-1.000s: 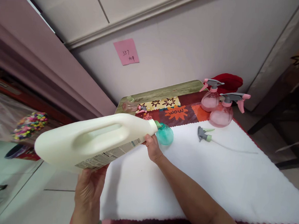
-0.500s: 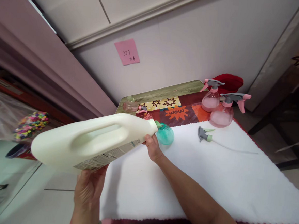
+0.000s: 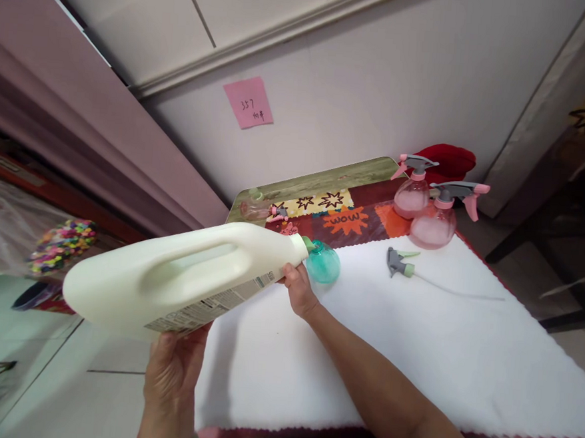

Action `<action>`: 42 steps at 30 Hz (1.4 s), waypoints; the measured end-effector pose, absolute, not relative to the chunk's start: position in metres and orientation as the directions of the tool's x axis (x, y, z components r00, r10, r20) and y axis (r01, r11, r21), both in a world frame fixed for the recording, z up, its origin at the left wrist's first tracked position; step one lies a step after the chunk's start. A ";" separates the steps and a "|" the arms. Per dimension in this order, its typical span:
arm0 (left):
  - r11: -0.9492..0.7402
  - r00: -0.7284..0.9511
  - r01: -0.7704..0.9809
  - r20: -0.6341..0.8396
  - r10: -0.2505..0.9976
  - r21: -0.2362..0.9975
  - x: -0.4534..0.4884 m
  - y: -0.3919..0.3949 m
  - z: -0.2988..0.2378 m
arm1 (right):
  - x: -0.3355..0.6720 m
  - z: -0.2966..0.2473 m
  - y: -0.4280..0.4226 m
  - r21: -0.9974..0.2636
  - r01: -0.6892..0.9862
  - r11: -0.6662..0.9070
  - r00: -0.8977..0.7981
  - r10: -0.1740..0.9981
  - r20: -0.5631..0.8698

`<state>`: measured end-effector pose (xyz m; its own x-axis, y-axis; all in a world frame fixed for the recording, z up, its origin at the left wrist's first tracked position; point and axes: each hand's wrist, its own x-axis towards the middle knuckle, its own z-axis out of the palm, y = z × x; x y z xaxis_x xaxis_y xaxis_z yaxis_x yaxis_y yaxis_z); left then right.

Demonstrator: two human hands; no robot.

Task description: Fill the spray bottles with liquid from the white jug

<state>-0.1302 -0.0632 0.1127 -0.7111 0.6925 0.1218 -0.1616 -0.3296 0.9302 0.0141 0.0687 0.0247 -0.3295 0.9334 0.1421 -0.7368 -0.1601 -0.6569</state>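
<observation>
A large cream-coloured jug (image 3: 118, 273) with a moulded handle lies tilted nearly level in the air, its neck to the right. My left hand (image 3: 176, 361) grips its underside near the base end. Close to the neck, my right hand (image 3: 298, 289) is closed around the jug from below, its far fingers hidden. The jug's green spout (image 3: 308, 244) meets the mouth of a teal see-through spray bottle (image 3: 324, 264) standing on the white cloth (image 3: 364, 344). To the right lies a grey and green spray head (image 3: 400, 263) with its long thin tube.
Two pink spray bottles (image 3: 433, 225) with grey and pink triggers stand at the table's back right, before a red object (image 3: 449, 163). Another clear pinkish bottle (image 3: 258, 210) is at the back left. A pink note (image 3: 249, 102) sticks to the wall behind.
The jug's base end has shifted very slightly to the right. Both hands keep their places on the jug, and the teal bottle stands where it was.
</observation>
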 end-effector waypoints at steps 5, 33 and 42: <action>-0.324 -0.704 -0.157 0.124 0.699 0.933 -0.131 -0.063 0.112 | 0.014 0.023 0.068 -0.659 -0.738 -0.146 -0.322 0.934 0.154; -0.333 -0.710 -0.165 0.122 0.693 0.928 -0.128 -0.061 0.115 | 0.013 0.024 0.069 -0.653 -0.740 -0.161 -0.310 0.944 0.118; -0.332 -0.708 -0.160 0.127 0.695 0.930 -0.130 -0.062 0.114 | 0.012 0.022 0.069 -0.640 -0.753 -0.150 -0.309 0.940 0.144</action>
<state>-0.1302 -0.0618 0.1136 -0.7077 0.6951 0.1267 -0.1597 -0.3320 0.9297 0.0125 0.0689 0.0222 -0.3089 0.9402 0.1436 -0.7533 -0.1497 -0.6404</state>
